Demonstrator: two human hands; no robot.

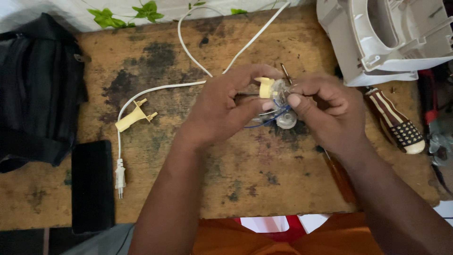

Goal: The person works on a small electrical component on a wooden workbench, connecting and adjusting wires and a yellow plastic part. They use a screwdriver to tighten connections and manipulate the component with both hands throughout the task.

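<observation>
Up at the far right corner of the wooden table (198,189) sits a white plastic casing (377,38), with a black bag (37,89) at the left. Centrally, the left hand (219,108) and right hand (325,111) both pinch a small clear part with a yellow cap (273,97), held just above the tabletop.

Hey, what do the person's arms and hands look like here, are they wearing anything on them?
Both forearms are bare, with no sleeves in view. The left hand and right hand wear no gloves, and no rings, watch or bracelet show. Fingernails are short and unpainted. Orange clothing shows at the bottom edge.
</observation>
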